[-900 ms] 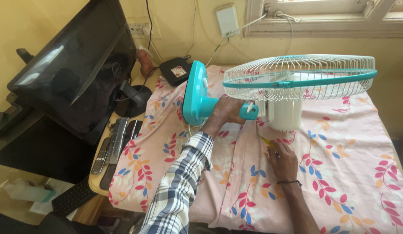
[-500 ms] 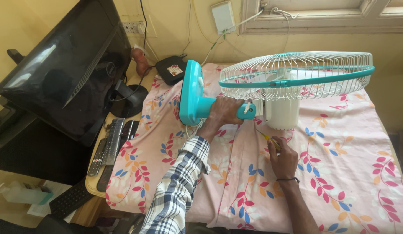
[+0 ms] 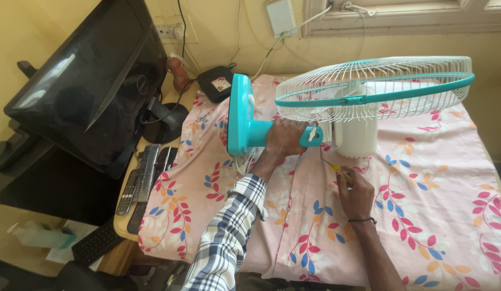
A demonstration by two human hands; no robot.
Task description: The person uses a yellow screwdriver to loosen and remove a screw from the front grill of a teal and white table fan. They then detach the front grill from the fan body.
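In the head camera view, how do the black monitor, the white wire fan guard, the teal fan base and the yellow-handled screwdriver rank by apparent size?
1. Black monitor, though nearer the camera
2. White wire fan guard
3. Teal fan base
4. Yellow-handled screwdriver

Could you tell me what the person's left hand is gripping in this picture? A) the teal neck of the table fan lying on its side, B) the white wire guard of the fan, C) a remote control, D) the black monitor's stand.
A: the left hand is wrapped around the teal neck of the table fan, between its round base and the motor.
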